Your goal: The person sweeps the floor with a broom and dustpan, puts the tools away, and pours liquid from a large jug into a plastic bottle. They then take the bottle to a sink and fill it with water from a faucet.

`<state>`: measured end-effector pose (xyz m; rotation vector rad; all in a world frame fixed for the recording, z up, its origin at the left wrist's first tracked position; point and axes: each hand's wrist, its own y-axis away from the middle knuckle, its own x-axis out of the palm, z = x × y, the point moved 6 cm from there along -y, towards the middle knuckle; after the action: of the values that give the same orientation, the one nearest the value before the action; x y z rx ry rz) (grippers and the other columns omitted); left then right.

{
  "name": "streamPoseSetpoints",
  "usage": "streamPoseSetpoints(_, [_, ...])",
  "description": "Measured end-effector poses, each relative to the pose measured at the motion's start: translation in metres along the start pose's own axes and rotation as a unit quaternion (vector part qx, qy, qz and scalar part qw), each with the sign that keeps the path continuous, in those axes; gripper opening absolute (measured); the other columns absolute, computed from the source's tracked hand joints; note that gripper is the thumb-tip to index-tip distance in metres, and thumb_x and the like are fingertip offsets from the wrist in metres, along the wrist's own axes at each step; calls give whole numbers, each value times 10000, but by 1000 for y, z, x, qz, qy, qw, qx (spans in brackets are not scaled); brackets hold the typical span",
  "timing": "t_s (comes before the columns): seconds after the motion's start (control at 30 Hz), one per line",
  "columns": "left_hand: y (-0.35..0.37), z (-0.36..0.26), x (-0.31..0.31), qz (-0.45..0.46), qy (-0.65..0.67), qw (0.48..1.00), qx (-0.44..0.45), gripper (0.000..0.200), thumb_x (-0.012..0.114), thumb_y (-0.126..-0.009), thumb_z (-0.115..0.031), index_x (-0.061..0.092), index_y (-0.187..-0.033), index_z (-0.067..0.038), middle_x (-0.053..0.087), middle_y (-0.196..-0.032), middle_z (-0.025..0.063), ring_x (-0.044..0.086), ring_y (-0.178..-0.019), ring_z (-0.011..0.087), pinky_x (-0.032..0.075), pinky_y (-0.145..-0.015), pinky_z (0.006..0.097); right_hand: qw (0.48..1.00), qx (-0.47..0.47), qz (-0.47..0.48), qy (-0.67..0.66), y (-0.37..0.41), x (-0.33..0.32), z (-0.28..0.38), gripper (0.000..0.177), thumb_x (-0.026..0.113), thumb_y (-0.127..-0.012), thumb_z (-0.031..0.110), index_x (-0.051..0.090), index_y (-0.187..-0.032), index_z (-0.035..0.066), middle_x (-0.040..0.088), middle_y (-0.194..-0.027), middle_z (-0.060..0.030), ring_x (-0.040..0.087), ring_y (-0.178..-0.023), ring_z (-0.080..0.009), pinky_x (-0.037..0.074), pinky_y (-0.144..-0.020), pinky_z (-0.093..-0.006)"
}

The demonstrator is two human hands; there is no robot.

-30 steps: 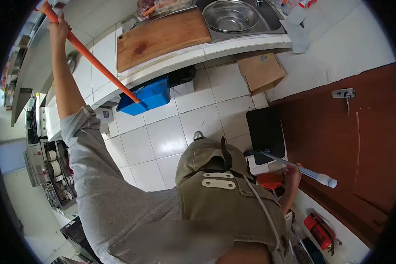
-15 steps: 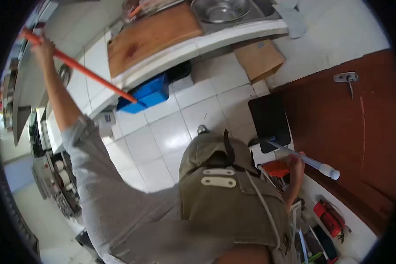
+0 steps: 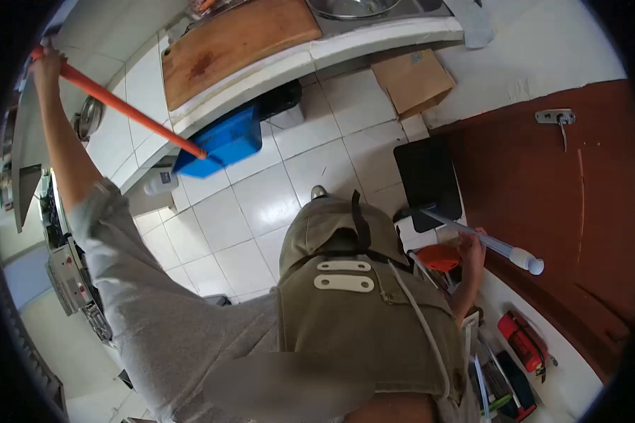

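White tile floor (image 3: 250,201), brown door (image 3: 543,183) right, counter (image 3: 261,81) ahead.

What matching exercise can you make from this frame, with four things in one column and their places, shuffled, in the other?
Things:
1. Orange pole
2. Wooden cutting board
3. Pale pole
4. Brown paper bag

Places:
A. On the tiled floor
B. Gripped in the right hand
C. Gripped in the left hand
D. Lying flat on the counter

Right pairs: 1-C, 2-D, 3-B, 4-A
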<state>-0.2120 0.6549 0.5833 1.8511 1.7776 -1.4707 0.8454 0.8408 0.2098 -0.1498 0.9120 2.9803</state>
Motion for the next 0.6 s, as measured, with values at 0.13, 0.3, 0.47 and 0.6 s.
streamPoseSetpoints(0.13, [89, -71, -28, -85, -91, 992, -24, 581, 451, -824, -511, 629, -764, 39, 651, -727, 139, 637, -806, 278, 457, -782, 375, 997, 45, -63, -9, 6, -15, -10, 218, 503, -845, 148, 444, -1055, 159, 613, -802, -66, 533, -598, -106, 414, -499, -225])
streamPoseSetpoints(0.3, [98, -76, -29, -204, -88, 974, 47, 581, 467, -829, -506, 555, -891, 65, 638, -713, 169, 637, -788, 305, 482, -739, 374, 999, 30, -19, -36, -4, -9, -11, 265, 522, -815, 128, 445, -1066, 166, 617, -797, -60, 527, -594, -98, 421, -502, -234])
streamPoseSetpoints(0.47, [106, -78, -19, -217, -56, 974, 43, 599, 535, -818, -479, 410, -960, 90, 633, -767, 187, 655, -765, 304, 508, -713, 372, 999, 35, -28, -12, 3, 1, -10, 196, 512, -849, 164, 456, -1034, 193, 624, -802, -52, 534, -620, -97, 427, -509, -226])
streamPoseSetpoints(0.6, [50, -25, -2, -130, -90, 983, 94, 558, 552, -845, -430, 484, -1028, 92, 624, -729, 122, 625, -656, 217, 505, -658, 314, 999, 33, -30, -13, 13, -1, -10, 195, 522, -847, 156, 458, -1026, 196, 619, -797, -35, 540, -641, -91, 433, -520, -227])
